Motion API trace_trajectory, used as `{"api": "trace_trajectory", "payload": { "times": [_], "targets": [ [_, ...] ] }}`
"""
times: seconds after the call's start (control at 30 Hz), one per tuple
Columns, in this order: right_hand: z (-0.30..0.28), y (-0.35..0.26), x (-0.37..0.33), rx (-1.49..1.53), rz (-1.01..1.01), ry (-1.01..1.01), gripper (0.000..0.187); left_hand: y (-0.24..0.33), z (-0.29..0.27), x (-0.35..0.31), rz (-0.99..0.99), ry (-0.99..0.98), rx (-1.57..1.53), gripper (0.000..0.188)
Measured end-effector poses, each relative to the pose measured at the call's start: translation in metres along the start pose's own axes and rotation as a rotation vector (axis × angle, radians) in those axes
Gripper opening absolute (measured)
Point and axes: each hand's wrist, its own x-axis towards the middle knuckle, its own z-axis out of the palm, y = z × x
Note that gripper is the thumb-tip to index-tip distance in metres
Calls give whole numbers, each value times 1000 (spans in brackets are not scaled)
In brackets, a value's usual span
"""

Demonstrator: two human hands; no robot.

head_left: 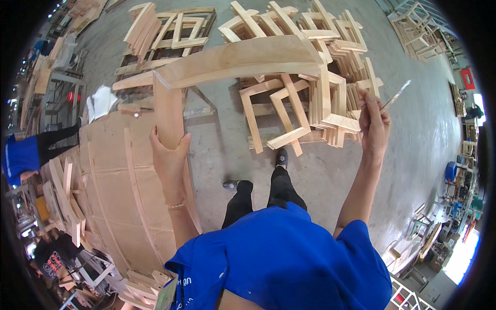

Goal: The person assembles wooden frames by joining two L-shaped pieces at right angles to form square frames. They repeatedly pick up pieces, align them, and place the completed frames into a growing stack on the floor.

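A pale, angled wooden frame (pixel 169 111) is clasped by the left hand (pixel 170 155), its long bar (pixel 243 61) at one o'clock; a slender, whitish stick (pixel 399 93) is pinched by the right hand (pixel 374 121).

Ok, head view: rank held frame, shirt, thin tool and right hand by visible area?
Largest to smallest:
1. Shirt
2. Held frame
3. Right hand
4. Thin tool

Crumpled white sheet (pixel 101 102), blue-shirted co-worker (pixel 23 156)
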Motion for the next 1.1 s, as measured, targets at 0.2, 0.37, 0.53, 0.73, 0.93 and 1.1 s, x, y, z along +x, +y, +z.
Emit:
{"api": "trace_trajectory", "payload": {
  "times": [0.2,0.37,0.53,0.73,0.93,1.1],
  "targets": [
    [-75,65,26,-132,242,21,26,16,89,-7,-38,-158,-64,63],
    [-118,136,40,-318,466,-2,28,-4,172,-26,-198,-203,-61,51],
    [-145,224,-1,-485,675,-105,27,-23,270,-54,-404,-236,-223,51],
    [-137,256,-55,-363,1057,-96,23,-84,437,-93,-606,-225,-225,58],
    [-174,305,-105,-329,1231,-20,22,-136,568,-108,-672,-194,-147,60],
    [-192,329,-127,-364,1400,156,22,-151,640,-107,-643,-221,-125,60]
  ]
}}
